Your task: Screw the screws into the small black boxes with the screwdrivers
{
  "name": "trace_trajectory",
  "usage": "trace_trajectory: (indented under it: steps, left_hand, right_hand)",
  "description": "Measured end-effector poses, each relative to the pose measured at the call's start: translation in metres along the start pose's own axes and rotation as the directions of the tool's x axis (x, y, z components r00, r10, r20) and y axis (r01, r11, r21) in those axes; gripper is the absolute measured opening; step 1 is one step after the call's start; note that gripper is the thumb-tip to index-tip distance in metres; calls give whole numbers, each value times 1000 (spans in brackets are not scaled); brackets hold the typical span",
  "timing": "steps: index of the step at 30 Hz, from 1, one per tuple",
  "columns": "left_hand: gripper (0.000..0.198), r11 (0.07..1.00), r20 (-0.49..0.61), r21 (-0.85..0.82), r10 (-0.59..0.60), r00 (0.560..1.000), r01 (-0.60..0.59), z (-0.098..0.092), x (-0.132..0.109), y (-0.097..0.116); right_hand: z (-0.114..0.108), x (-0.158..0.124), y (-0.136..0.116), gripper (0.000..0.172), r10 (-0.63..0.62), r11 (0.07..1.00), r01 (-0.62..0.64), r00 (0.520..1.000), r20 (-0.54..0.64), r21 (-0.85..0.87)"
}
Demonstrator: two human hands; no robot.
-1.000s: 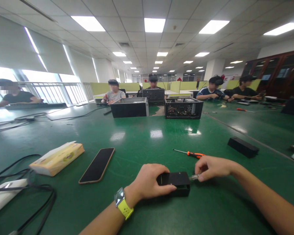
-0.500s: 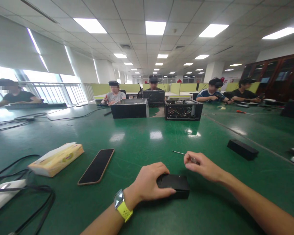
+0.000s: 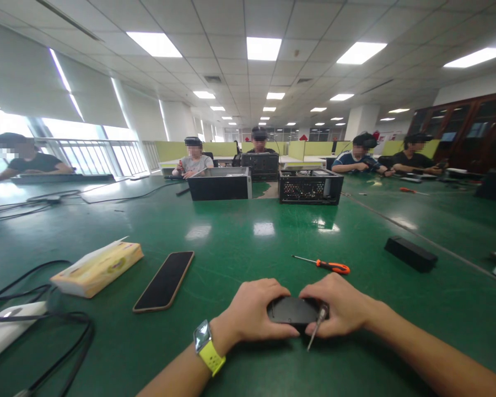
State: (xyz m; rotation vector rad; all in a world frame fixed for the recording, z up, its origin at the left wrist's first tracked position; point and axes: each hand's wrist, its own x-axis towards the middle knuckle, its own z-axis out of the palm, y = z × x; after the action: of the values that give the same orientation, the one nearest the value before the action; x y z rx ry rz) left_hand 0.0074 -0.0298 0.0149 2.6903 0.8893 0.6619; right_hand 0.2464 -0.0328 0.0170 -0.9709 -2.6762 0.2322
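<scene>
A small black box (image 3: 291, 311) sits in front of me between my two hands. My left hand (image 3: 256, 309) wraps around its left end, thumb along the near side and fingers over the far side. At the right end, my right hand (image 3: 339, 306) touches the box. A small screwdriver (image 3: 320, 320) with a thin metal shaft is tucked in that same hand, its tip pointing down toward me. Just beyond the right hand, an orange and black screwdriver (image 3: 333, 267) lies on the green table, shaft to the left.
To the left are a phone (image 3: 164, 282), a tissue pack (image 3: 99, 267) and black cables (image 3: 82, 331) by a white power strip (image 3: 12, 325). Another black block (image 3: 411, 253) lies to the right. Computer cases (image 3: 310, 186) stand farther back. Several people sit around the table.
My right hand has come back toward me and down onto the box's right end, uncovering the orange screwdriver's handle. My left hand stays on the box.
</scene>
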Motion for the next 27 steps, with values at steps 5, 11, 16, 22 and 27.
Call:
trace_trajectory:
  steps: [5,11,16,22,27]
  left_hand:
    - [46,997,-291,-76,-38,956,17,-1,0,-4]
    - [26,995,-395,-73,-89,915,65,2,0,-10]
    - [23,994,-413,-63,-106,905,87,1,0,-8]
    - [18,996,-421,-28,-84,903,80,1,-2,-8]
    - [21,996,-409,-17,-90,908,91,1,-3,-8]
  right_hand:
    - [-13,-6,18,34,51,998,-46,991,-121,47]
    - [-43,-28,91,52,619,717,-697,637,-459,0]
    - [-49,-44,144,63,818,336,-939,331,-471,-76]
    - [-41,-49,173,67,886,208,-978,181,-426,17]
    - [-41,-53,180,72,872,167,-985,124,-473,49]
